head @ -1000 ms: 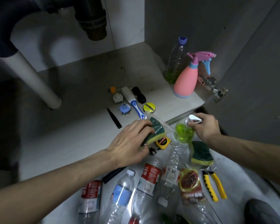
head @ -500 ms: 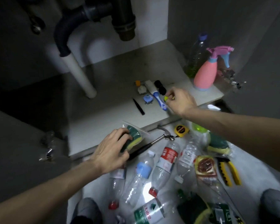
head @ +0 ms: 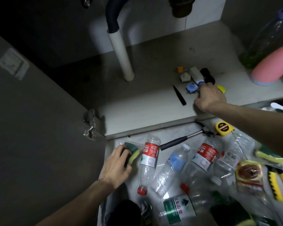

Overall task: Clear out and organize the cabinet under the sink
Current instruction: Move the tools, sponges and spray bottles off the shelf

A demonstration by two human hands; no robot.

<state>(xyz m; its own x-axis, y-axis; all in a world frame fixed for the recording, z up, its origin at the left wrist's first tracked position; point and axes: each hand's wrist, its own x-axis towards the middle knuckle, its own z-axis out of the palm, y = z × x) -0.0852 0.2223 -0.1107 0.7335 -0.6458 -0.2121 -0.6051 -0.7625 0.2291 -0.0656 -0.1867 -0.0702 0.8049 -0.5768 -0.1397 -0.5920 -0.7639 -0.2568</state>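
The left hand grips the sponge, now carried down to the floor beside a red-label bottle; the right hand, fingers curled over something unseen, has stayed on the cabinet floor by the toothbrush

Green-and-yellow rectangular foam sponge in clear wrap, lying on floor just outside white cabinet floor panel; blue-and-white toothbrush flat on panel's right part beside black pointed tool.
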